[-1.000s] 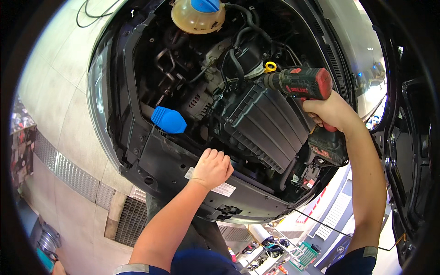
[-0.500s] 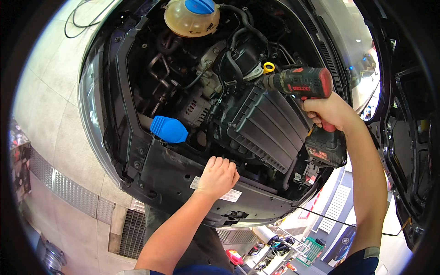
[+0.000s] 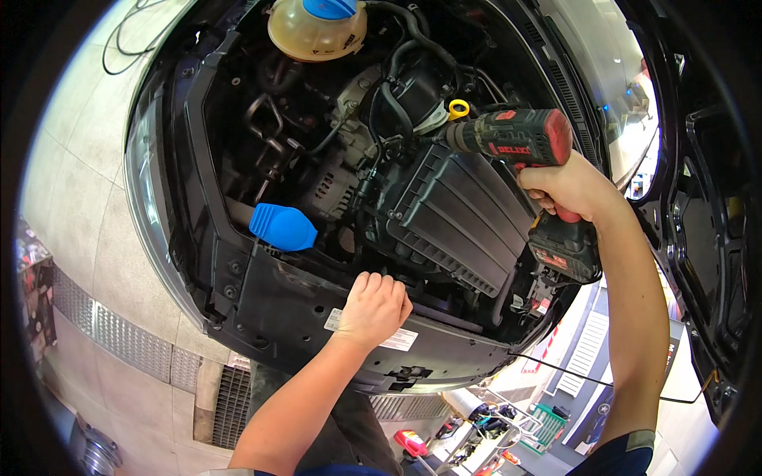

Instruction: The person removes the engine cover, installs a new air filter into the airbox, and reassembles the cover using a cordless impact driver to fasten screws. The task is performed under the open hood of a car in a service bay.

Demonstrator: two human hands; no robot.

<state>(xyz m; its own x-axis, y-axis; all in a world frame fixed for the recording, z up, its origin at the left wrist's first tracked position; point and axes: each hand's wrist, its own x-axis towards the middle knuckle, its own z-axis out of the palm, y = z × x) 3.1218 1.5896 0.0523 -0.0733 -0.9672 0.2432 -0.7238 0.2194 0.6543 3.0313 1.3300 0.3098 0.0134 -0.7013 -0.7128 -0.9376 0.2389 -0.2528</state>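
Note:
My right hand [image 3: 565,189] is wrapped round the handle of a red and black cordless drill [image 3: 516,139]. The drill lies level, its chuck pointing left over the back corner of a ribbed black air filter housing [image 3: 464,210]. What its tip touches is hidden among the engine parts. Beside the chuck is a yellow dipstick ring [image 3: 458,109]. My left hand [image 3: 373,309] is closed over the inner edge of the car's black front panel [image 3: 286,305], knuckles up and fingertips out of sight. To its upper left sits a blue filler cap [image 3: 282,227].
A coolant tank [image 3: 317,36] with a blue lid stands at the far side of the engine bay. The raised bonnet [image 3: 714,198] fills the right. Below right is a cart [image 3: 476,436] of tools; a floor grate [image 3: 232,407] lies below left.
The view has shifted slightly, so the engine bay appears a little further left. Both hands keep their holds, and the drill stays over the same back corner of the housing.

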